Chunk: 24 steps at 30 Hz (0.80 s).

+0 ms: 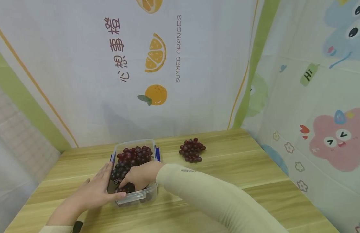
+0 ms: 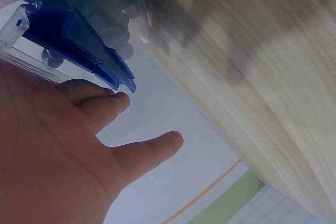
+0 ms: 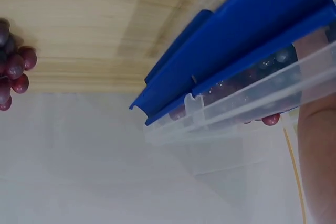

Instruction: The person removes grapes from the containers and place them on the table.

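A clear plastic container with blue side latches stands on the table and holds dark red and nearly black grapes. My left hand lies against its left side, fingers extended and thumb across the near corner. In the left wrist view, those fingers are beside a hanging blue latch. Reaching over the near right rim, my right hand is down inside the container, with dark grapes between its bent finger and thumb. Its fingertips are partly hidden among the grapes.
Another bunch of red grapes lies on the wooden table, right of the container. Behind the table hangs a white cloth printed with oranges. A patterned cloth hangs along the right side.
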Each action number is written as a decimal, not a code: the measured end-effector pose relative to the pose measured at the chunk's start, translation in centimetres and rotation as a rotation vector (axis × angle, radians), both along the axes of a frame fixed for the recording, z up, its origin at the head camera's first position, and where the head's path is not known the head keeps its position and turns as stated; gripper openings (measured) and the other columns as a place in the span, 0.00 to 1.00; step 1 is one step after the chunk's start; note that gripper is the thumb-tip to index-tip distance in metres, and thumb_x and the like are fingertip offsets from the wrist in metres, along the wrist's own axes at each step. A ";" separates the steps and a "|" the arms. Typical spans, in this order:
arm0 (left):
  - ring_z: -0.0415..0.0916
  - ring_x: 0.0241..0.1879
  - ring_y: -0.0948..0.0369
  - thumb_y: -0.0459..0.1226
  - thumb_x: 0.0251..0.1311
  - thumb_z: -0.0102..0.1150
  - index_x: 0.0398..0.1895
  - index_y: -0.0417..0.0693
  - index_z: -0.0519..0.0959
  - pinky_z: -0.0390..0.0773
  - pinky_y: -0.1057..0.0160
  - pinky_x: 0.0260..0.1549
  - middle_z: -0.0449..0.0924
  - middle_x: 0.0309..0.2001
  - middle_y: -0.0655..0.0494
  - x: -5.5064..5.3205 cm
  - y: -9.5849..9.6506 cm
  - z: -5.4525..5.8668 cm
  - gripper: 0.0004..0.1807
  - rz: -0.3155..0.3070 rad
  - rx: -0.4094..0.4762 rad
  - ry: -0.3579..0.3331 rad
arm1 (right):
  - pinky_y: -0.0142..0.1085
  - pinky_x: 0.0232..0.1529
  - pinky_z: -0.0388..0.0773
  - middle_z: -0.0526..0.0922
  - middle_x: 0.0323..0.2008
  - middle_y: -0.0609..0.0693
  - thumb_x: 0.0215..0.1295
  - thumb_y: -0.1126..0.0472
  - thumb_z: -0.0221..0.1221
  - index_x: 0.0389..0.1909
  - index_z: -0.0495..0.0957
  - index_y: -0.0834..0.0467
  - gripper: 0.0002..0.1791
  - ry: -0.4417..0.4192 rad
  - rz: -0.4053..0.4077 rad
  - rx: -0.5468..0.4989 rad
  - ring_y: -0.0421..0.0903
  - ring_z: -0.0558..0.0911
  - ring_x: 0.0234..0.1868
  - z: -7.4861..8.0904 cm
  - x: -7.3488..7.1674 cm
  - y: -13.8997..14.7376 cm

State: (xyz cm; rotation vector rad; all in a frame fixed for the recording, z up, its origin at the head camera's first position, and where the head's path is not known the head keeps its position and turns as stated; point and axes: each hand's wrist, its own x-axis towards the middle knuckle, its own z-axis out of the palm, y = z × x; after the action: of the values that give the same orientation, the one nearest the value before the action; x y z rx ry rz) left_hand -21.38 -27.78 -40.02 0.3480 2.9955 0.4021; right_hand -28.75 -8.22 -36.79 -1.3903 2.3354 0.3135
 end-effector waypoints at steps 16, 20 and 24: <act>0.49 0.79 0.23 0.72 0.61 0.62 0.82 0.22 0.41 0.58 0.11 0.60 0.42 0.83 0.21 0.1 0.0 -0.1 0.73 0.001 -0.009 0.027 | 0.21 0.42 0.79 0.84 0.64 0.31 0.74 0.63 0.66 0.70 0.80 0.39 0.28 -0.062 -0.013 -0.133 0.31 0.86 0.44 -0.9 -1.0 1.6; 0.49 0.79 0.24 0.72 0.61 0.62 0.83 0.24 0.40 0.58 0.11 0.60 0.42 0.83 0.22 0.1 -0.1 -0.2 0.73 0.003 -0.009 0.025 | 0.19 0.43 0.81 0.87 0.61 0.33 0.74 0.60 0.67 0.67 0.83 0.40 0.23 -0.063 0.011 -0.163 0.29 0.87 0.43 -0.7 -1.3 2.0; 0.50 0.79 0.24 0.72 0.60 0.63 0.83 0.23 0.41 0.60 0.12 0.60 0.44 0.82 0.21 0.1 0.0 -0.2 0.73 -0.003 -0.003 0.040 | 0.18 0.46 0.82 0.88 0.59 0.34 0.73 0.59 0.68 0.64 0.86 0.43 0.20 -0.062 0.020 -0.208 0.27 0.87 0.45 -0.4 -1.4 2.4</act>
State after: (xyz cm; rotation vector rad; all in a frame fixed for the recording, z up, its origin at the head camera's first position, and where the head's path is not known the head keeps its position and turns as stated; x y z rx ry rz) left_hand -21.24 -27.78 -40.24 0.3650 3.0340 0.3955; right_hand -30.18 -5.83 -37.19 -1.4965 2.3580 0.0327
